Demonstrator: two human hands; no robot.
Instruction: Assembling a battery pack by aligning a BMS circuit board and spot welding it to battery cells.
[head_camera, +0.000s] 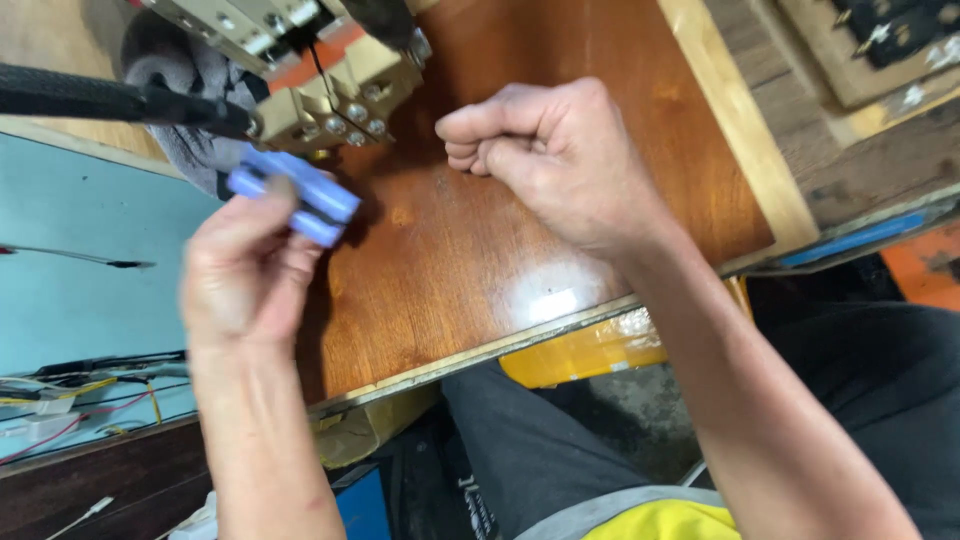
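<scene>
Fingers (262, 262) of the left hand (245, 280) are gripping blue cylinders (296, 196) over the table's (470, 250) left edge. Right hand (560, 160) is resting mid-table, curled into a closed fist. Farther back, a tan metal device (320, 90) is sitting beside a grey cloth (185, 80).

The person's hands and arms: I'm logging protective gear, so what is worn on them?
Nothing shows on either. The left hand and right hand are bare, with no gloves, rings or watch visible. Both forearms are uncovered, with no sleeve as far as the frame shows. A yellow garment with a grey band shows at the bottom edge, above dark grey trousers.
</scene>
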